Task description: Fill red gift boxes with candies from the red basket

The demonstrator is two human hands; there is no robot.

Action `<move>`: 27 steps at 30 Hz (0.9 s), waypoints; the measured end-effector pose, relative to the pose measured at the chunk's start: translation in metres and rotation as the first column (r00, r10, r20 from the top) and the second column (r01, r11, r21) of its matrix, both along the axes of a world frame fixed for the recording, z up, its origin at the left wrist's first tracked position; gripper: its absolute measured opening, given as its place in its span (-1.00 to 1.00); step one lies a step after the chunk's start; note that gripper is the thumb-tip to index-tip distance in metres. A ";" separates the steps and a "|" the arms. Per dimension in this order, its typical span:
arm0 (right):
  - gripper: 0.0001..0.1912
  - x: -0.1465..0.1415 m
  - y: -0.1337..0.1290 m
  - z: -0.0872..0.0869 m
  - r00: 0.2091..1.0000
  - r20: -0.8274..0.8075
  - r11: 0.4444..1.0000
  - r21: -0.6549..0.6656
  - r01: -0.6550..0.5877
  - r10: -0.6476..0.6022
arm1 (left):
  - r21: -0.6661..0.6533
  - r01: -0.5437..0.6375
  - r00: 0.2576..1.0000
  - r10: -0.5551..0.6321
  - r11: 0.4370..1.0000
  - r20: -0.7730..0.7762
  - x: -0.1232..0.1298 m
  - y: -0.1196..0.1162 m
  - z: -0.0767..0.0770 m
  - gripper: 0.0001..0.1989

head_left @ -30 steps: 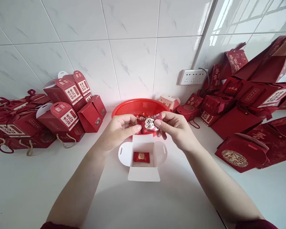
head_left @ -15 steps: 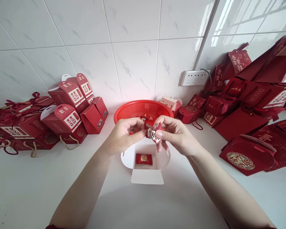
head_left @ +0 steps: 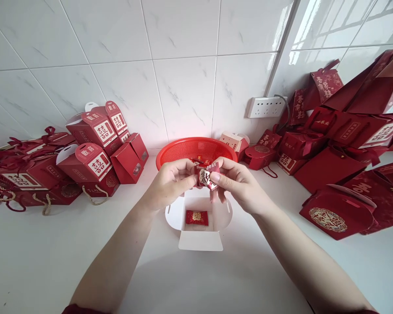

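Note:
Between my two hands is a red wrapped candy [head_left: 204, 176] with white lettering, held above an unfolded box. My left hand [head_left: 170, 183] pinches its left end with thumb and fingers. On the right part of the wrapper, my right hand [head_left: 240, 183] presses its thumb over the front, other fingers behind. Below, the small white-lined box [head_left: 200, 241] stands with its flaps spread. One red candy packet [head_left: 197, 217] with gold print lies inside it. Just behind my hands sits a red plastic basket [head_left: 173, 152] with several candies in it, partly hidden by my fingers.
Red gift boxes [head_left: 91, 165] with rope handles are stacked at the left. More red boxes and bags [head_left: 334, 161] pile up at the right. A power strip [head_left: 267, 107] is on the tiled wall, and a pale-topped box [head_left: 235, 141] stands behind the basket.
The candy has turned a little in my fingers, so its printed front now faces me more squarely. Both hands have stayed over the box.

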State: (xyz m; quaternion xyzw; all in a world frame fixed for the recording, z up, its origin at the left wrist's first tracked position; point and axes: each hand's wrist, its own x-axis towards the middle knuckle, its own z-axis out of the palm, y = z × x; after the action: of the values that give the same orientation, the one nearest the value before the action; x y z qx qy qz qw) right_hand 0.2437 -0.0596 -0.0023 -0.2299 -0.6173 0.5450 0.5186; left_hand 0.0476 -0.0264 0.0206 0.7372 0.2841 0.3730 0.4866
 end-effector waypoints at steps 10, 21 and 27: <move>-0.73 0.012 0.003 0.004 0.925 0.287 0.968 0.111 0.226 -0.249 | 0.088 -0.163 0.986 0.160 0.983 0.035 -0.001 0.000 0.002 -0.91; -0.72 0.009 -0.002 0.005 0.959 0.216 0.971 0.187 0.145 -0.185 | 0.000 0.050 0.993 -0.049 0.999 0.105 -0.005 -0.004 0.005 -0.92; -0.73 0.012 -0.003 0.006 0.931 0.293 0.967 0.193 0.166 -0.219 | 0.038 0.057 0.998 -0.057 0.998 -0.004 -0.009 -0.002 0.009 -0.93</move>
State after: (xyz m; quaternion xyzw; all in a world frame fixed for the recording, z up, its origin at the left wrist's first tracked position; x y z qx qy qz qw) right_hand 0.2556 -0.0624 0.0040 -0.3290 -0.7088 0.3953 0.4828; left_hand 0.0383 -0.0281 0.0297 0.7546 0.2565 0.3633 0.4825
